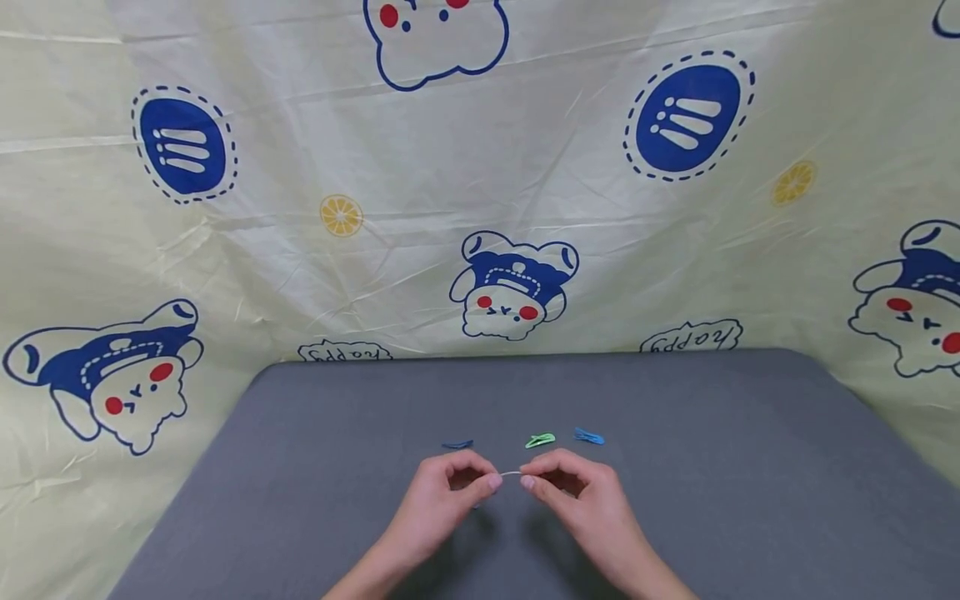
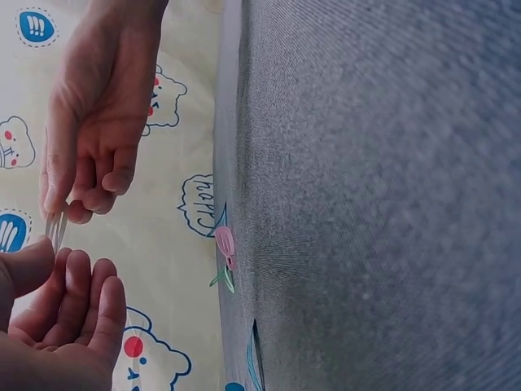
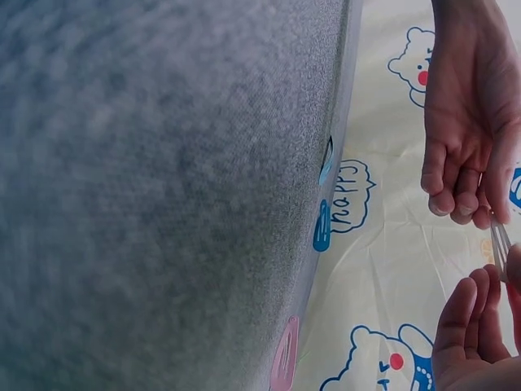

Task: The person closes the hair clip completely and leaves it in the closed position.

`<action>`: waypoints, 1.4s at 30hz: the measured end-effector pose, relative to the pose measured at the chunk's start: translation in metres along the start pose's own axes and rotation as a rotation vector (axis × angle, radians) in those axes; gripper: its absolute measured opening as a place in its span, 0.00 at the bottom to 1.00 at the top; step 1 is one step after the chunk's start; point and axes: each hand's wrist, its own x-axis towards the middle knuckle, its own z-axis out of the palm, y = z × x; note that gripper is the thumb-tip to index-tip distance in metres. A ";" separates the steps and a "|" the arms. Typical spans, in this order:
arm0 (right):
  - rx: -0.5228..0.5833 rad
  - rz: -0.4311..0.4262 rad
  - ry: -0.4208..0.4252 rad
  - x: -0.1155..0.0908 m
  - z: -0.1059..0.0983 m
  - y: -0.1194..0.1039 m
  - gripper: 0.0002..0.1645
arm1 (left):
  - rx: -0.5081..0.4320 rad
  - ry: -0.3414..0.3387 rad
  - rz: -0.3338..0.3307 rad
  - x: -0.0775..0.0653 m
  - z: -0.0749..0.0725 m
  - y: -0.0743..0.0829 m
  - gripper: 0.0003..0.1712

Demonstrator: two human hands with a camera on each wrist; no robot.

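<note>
A slim, pale snap hair clip (image 1: 511,473) spans the small gap between my two hands, held above the table. My left hand (image 1: 442,492) pinches one end between thumb and index finger. At the opposite end, my right hand (image 1: 588,492) pinches it the same way. Both wrist views show narrow strips with slots along the clip (image 2: 56,230). Just beyond the hands lie a dark blue clip (image 1: 457,445), a green clip (image 1: 540,440) and a blue clip (image 1: 589,436). A pink clip (image 3: 283,358) shows in the wrist views but is hidden by the hands in the head view.
A grey cloth-covered table (image 1: 337,417) stretches under the hands, its far edge meeting a hanging cream sheet (image 1: 420,167) printed with cartoon bears and blue badges. In the left wrist view, a light blue clip (image 2: 252,358) lies near the table's edge.
</note>
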 end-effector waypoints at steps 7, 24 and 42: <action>-0.012 0.027 0.012 0.001 0.000 0.000 0.07 | -0.009 -0.003 -0.015 0.001 -0.001 0.000 0.03; -0.166 0.046 0.037 0.001 0.003 -0.005 0.15 | 0.110 0.040 0.081 0.000 0.001 -0.003 0.02; -0.275 0.051 -0.021 0.003 0.002 -0.001 0.08 | 0.194 0.026 0.097 0.003 -0.004 -0.008 0.06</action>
